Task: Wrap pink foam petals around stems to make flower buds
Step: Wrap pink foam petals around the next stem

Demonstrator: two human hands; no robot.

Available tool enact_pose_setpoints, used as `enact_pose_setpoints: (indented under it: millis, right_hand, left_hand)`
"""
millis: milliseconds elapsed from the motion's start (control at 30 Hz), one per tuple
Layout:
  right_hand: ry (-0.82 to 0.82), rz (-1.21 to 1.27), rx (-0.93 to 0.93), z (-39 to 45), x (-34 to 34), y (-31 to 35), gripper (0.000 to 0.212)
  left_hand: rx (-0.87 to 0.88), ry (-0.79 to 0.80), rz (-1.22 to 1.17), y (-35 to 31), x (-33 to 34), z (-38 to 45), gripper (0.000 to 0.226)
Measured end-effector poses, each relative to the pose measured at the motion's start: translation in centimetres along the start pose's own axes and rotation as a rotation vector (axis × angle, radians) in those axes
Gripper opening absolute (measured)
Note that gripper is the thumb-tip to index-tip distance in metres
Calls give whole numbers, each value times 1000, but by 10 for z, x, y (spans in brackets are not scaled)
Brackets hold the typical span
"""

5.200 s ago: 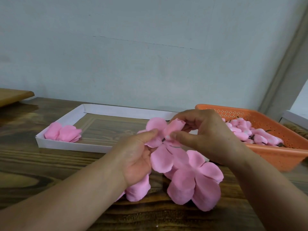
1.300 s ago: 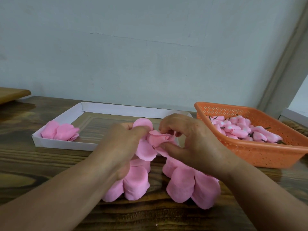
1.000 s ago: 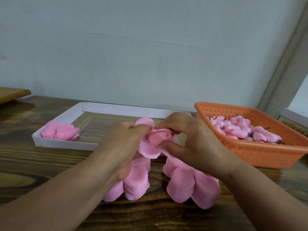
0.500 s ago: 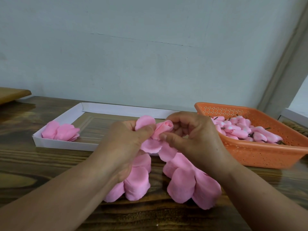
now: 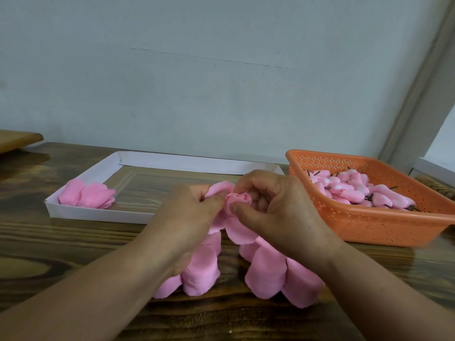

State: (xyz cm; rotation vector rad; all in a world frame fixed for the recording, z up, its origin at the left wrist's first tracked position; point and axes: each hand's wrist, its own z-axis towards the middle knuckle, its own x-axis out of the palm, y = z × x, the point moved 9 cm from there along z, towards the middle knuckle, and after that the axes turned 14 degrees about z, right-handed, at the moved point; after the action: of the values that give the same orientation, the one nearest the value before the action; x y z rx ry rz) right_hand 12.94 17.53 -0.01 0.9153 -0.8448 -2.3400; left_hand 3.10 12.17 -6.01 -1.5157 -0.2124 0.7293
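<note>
Above the wooden table point(image 5: 61, 242), between both hands: a pink foam bud point(image 5: 238, 198) is sitting rolled into a tight little spiral, its layered edges showing at the top.
Bud's look: soft matte pink, curled like a small rose centre; loose petals point(image 5: 236, 230) are hanging from beneath it and fanning down toward the table. Any stem is hidden by fingers and foam.
Left hand point(image 5: 189, 217): fingers are curling in, thumb and forefinger pinching the bud's left side along with a petal standing up behind it.
Right hand point(image 5: 278, 210): thumb is pressing the bud's front from below while the curled fingers are arching over its top, gripping it.
Lower petals: two broader clusters point(image 5: 275, 274) are drooping under the wrists, rounded and overlapping, touching the table.
White tray point(image 5: 98, 214): lying behind the left hand, holding a small pile of pink petals point(image 5: 86, 196) in its left corner.
Orange basket point(image 5: 369, 225): perforated, sitting just right of the right hand, holding a heap of finished pink buds point(image 5: 357, 190) with dark stem ends poking out.
</note>
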Motion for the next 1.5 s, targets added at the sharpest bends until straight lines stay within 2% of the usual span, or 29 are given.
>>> enact_pose_setpoints:
  millis: [133,233,300,500,733,800,933,1000,1200,1367,1500]
  right_hand:
    - [-58,45,43,1,-7,-6,16]
    - [-42,69,69,1,-7,-9,20]
    - [-17,90,80,2,-6,-10,19]
    - [74,6,47,2,-1,-3,6]
    - [176,-40,101,5,-5,-4,9]
    - [163,-84,57,5,-8,0,10]
    - [201,-279,-159,2,1,23,10]
    - [217,-331,-195,1,5,27,13]
    - [184,-244,-18,5,-4,12,9]
    - [143,-131,116,8,-9,-2,28]
    - [141,-99,159,8,-12,-7,19]
  left_hand:
    - [67,-63,116,-6,-5,-1,36]
    - [53,-202,107,-5,-18,0,25]
    - [63,-226,99,-6,-20,-1,21]
    - [126,-187,39,-13,-17,-5,22]
    - [144,-55,33,-17,-4,-8,26]
    - [136,-70,28,-17,-6,-8,26]
    - [100,-97,1,-14,-8,-8,28]
    - [95,-88,-3,-14,-7,-8,29]
    - [124,-11,43,-15,2,-10,30]
    - [149,2,134,-22,7,-17,31]
    - [126,-48,154,-23,2,-19,40]
